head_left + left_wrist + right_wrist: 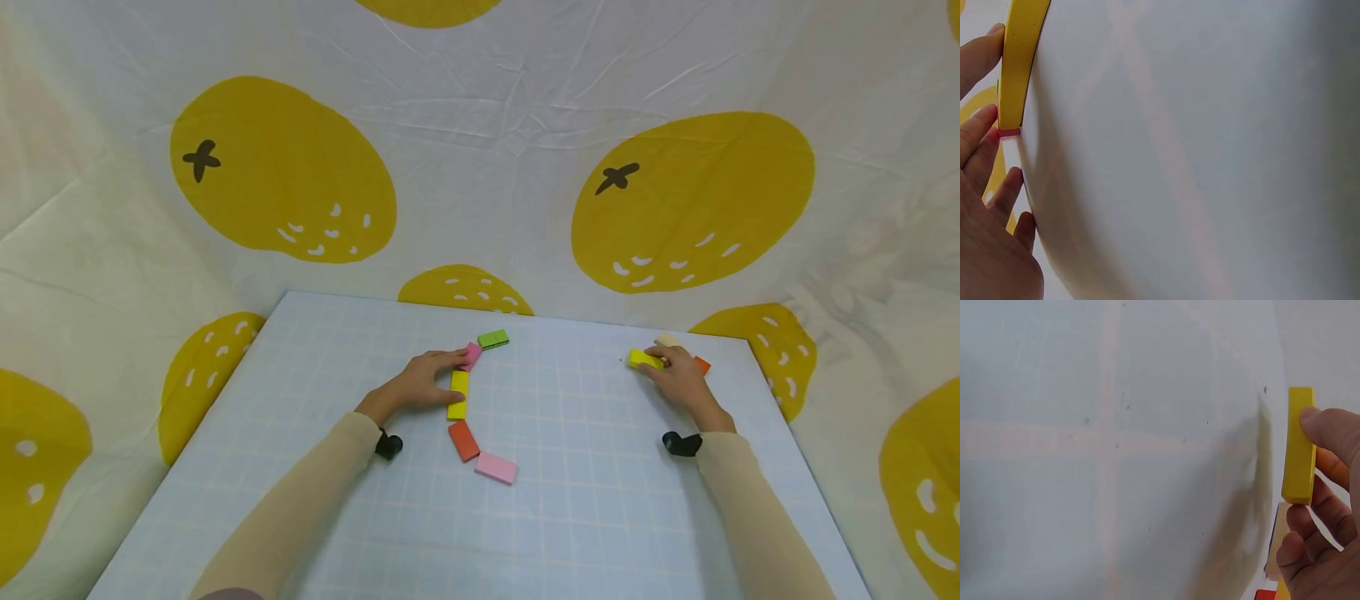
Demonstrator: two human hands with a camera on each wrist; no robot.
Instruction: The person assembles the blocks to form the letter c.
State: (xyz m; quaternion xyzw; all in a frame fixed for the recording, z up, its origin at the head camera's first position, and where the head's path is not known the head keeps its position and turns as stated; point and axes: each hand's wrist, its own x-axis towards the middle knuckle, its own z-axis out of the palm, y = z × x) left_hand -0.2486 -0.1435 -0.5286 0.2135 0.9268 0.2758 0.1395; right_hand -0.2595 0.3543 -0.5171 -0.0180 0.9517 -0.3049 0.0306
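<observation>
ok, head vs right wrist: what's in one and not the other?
Head only: the left hand and the curved row it touches, running from green block through deep-pink block, row's yellow block and red block to light-pink block.

Right wrist only: a partial yellow piece at the bottom edge, probably another block.

Both: the right hand pinching a held yellow block, plus the cream block and red-orange block near it.
</observation>
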